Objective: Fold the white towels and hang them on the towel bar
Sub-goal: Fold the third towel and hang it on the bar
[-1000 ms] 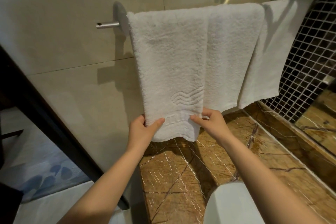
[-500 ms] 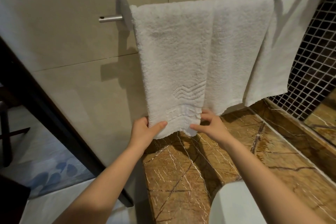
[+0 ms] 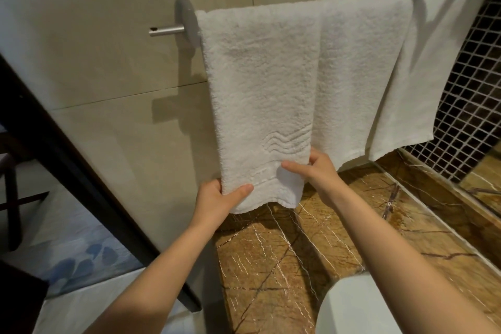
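Note:
A thick white terry towel (image 3: 260, 84) with a wavy embossed border hangs folded over the metal towel bar (image 3: 166, 30) on the beige wall. My left hand (image 3: 219, 199) pinches its bottom left corner, thumb in front. My right hand (image 3: 315, 171) grips the lower right edge just under the wave pattern. To the right a second terry panel (image 3: 360, 68) hangs beside it, and a thinner smooth white towel (image 3: 423, 73) hangs at the bar's far right end.
A brown veined marble counter (image 3: 284, 266) lies below the towels, with a white basin rim (image 3: 349, 309) at the bottom. Dark mosaic tile (image 3: 471, 95) covers the right wall. A dark door frame (image 3: 67, 165) slants on the left, with a patterned floor beyond.
My right hand has slid up the towel's right edge to just below the wave pattern. My left hand keeps its hold on the bottom left corner. The camera has shifted a little.

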Demonstrator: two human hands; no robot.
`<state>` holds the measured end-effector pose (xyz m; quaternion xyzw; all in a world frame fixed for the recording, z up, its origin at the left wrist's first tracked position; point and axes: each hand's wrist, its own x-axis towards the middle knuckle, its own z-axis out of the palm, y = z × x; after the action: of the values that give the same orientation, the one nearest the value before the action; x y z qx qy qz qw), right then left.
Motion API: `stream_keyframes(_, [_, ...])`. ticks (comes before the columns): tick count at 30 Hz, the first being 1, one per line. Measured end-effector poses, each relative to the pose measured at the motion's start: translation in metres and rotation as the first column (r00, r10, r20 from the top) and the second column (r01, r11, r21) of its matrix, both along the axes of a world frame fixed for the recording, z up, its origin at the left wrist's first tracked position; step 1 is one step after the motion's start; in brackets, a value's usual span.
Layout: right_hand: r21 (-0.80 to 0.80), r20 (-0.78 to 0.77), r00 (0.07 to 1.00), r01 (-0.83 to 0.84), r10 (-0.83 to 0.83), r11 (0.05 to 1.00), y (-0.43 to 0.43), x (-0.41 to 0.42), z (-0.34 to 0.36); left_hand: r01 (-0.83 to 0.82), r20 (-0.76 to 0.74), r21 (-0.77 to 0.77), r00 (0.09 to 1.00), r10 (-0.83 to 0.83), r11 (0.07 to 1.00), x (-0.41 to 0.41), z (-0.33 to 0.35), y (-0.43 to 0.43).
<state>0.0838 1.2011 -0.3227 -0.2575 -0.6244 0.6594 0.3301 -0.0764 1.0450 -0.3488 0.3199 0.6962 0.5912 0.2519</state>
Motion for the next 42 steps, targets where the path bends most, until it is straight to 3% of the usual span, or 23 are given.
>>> stream_keyframes(7, [0.002, 0.078, 0.992, -0.097, 0.097, 0.995, 0.001, 0.003, -0.004, -0.004, -0.021, -0.016, 1.000, 0.004, 1.000, -0.002, -0.003, -0.001])
stream_keyframes(22, [-0.008, 0.140, 0.990, -0.016, 0.017, 1.000, -0.005, 0.015, -0.019, -0.090, 0.009, -0.040, 0.996, 0.090, 0.995, 0.001, -0.013, -0.006])
stream_keyframes(35, [0.052, 0.202, 0.979, 0.003, -0.013, 0.999, -0.010, 0.022, -0.029, -0.062, 0.046, -0.010, 0.997, 0.062, 0.998, 0.005, -0.015, -0.010])
stream_keyframes(42, [0.063, 0.231, 0.972, 0.030, -0.043, 0.998, -0.006, 0.024, -0.029, 0.034, 0.057, -0.008, 0.998, -0.033, 0.999, -0.004, 0.000, -0.003])
